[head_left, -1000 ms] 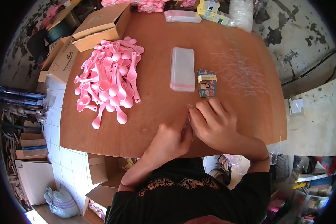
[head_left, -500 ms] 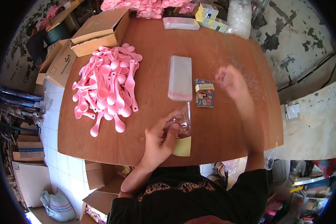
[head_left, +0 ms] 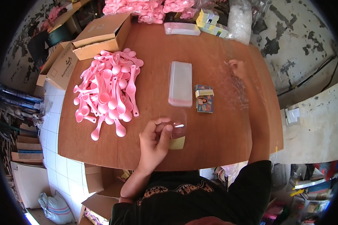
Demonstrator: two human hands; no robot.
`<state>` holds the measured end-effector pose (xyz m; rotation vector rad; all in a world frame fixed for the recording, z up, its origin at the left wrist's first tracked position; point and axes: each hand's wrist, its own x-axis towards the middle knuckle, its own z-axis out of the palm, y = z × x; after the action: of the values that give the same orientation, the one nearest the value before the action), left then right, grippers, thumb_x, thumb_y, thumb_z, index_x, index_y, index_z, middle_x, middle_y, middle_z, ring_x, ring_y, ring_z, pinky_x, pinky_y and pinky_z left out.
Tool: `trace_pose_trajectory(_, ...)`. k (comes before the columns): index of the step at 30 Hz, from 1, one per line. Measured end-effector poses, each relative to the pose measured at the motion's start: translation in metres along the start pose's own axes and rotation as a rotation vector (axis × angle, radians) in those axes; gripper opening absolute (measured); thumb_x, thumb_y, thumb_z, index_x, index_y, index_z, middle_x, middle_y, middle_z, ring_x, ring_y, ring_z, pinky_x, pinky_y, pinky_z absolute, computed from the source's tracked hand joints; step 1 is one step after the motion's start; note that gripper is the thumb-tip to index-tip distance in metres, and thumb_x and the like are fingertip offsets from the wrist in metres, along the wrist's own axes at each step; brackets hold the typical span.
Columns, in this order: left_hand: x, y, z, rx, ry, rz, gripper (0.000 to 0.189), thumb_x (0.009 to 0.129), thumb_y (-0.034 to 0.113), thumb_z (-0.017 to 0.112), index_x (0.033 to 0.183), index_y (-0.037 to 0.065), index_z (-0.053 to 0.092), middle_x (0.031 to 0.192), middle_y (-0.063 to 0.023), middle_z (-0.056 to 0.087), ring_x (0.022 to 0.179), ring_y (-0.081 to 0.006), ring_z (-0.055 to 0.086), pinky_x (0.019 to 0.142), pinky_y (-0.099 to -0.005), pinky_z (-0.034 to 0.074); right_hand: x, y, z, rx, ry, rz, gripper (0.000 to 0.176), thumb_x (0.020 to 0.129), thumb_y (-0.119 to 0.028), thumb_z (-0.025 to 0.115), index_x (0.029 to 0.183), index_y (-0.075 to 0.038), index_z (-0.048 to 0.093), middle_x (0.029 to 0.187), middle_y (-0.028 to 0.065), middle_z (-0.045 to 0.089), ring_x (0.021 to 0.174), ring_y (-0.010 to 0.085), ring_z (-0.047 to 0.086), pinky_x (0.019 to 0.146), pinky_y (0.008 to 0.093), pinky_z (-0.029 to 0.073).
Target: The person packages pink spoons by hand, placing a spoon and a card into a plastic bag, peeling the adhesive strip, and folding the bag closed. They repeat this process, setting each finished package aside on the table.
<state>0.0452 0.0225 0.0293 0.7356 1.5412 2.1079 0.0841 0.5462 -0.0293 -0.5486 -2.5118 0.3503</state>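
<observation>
Clear packet (head_left: 180, 125) at the near side of the table (head_left: 139, 150), clamped between the left hand's (head_left: 154, 144) thumb and fingers, a yellow slip (head_left: 177, 143) at its near end. A light, steady pinch should avoid creasing the film. Farther off, the right hand (head_left: 241, 71) has moved outward over clear strips (head_left: 233, 88); whether its curled fingers grip one, I cannot tell.

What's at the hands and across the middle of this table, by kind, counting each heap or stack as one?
Clear packet in left hand: 1
Yellow slip: 1
Banded blue card bundle: 1
Stack of clear sleeves: 1
Loose pink spoon heap: 1
Patch of scattered clear strips: 1
Total: 6
</observation>
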Motion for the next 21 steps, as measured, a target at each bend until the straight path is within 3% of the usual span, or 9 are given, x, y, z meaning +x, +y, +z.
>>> trace_pose_trajectory(4,-0.002,-0.004,-0.006,-0.004,0.02,0.001,0.014,0.094,0.005,0.054,0.104,-0.005,0.054,0.092,-0.0114,0.067,0.085,-0.0105,0.062,0.072,-0.0238,0.05,-0.022,-0.107,-0.049,-0.058,0.216,0.044,0.028,0.077,0.003,0.057,0.1,-0.007,0.069,0.085,0.0115,0.069,0.073,0.0199,0.067,0.068,0.0305,0.052)
trace_pose_trajectory(6,-0.001,-0.002,-0.002,-0.04,0.014,0.028,0.015,0.093,0.006,0.055,0.104,-0.005,0.055,0.091,-0.0093,0.065,0.086,-0.0123,0.062,0.076,-0.0251,0.05,-0.039,-0.153,-0.059,0.206,0.194,0.053,0.025,0.081,0.002,0.056,0.103,-0.003,0.067,0.093,0.0094,0.069,0.083,0.0133,0.064,0.075,0.0259,0.05)
trace_pose_trajectory(8,0.0,0.0,0.001,-0.099,0.022,0.027,0.015,0.092,0.005,0.056,0.103,-0.005,0.056,0.098,-0.0093,0.062,0.087,-0.0128,0.061,0.079,-0.0258,0.05,-0.065,-0.2,-0.065,0.485,-0.074,-0.012,0.022,0.083,-0.003,0.059,0.105,0.0,0.065,0.099,0.0101,0.068,0.093,0.0142,0.063,0.082,0.027,0.048)
trace_pose_trajectory(10,0.002,-0.003,0.0,-0.051,-0.011,0.091,0.013,0.091,0.004,0.058,0.101,-0.004,0.058,0.108,-0.0105,0.056,0.096,-0.0149,0.059,0.081,-0.0272,0.051,-0.096,-0.264,-0.077,0.627,-0.39,-0.126,0.022,0.083,-0.01,0.066,0.103,-0.001,0.066,0.099,0.0098,0.068,0.089,0.0136,0.064,0.08,0.0274,0.049)
trace_pose_trajectory(12,0.002,-0.002,0.0,-0.024,-0.026,0.127,0.013,0.09,0.003,0.059,0.101,-0.003,0.059,0.113,-0.0111,0.052,0.101,-0.0159,0.058,0.082,-0.0279,0.051,-0.12,-0.304,-0.07,0.71,-0.491,-0.377,0.023,0.081,-0.012,0.069,0.102,-0.001,0.066,0.099,0.0112,0.068,0.09,0.0142,0.064,0.082,0.0277,0.049)
trace_pose_trajectory(13,0.002,0.0,0.001,0.005,-0.009,0.181,0.014,0.089,0.003,0.06,0.101,-0.003,0.059,0.114,-0.0116,0.052,0.103,-0.0162,0.057,0.083,-0.0284,0.051,-0.131,-0.327,-0.07,0.736,-0.506,-0.363,0.022,0.081,-0.012,0.07,0.1,-0.001,0.066,0.095,0.011,0.068,0.087,0.0144,0.064,0.08,0.0281,0.049)
trace_pose_trajectory(18,-0.003,0.003,-0.013,-0.058,-0.027,0.243,0.02,0.088,0.003,0.062,0.107,-0.002,0.059,0.116,-0.0108,0.053,0.108,-0.0162,0.054,0.085,-0.029,0.049,-0.156,-0.36,-0.055,0.767,-0.436,-0.253,0.016,0.082,-0.009,0.068,0.094,0.001,0.067,0.084,0.0102,0.069,0.075,0.0147,0.065,0.07,0.0271,0.051)
trace_pose_trajectory(21,-0.007,0.012,-0.019,-0.303,-0.133,0.103,0.03,0.087,0.001,0.063,0.116,-0.002,0.057,0.114,-0.0103,0.059,0.102,-0.0139,0.057,0.084,-0.0273,0.049,-0.153,-0.369,-0.059,0.832,-0.313,-0.273,0.012,0.083,-0.007,0.066,0.092,0.001,0.067,0.078,0.0093,0.068,0.069,0.0139,0.065,0.064,0.0261,0.051)
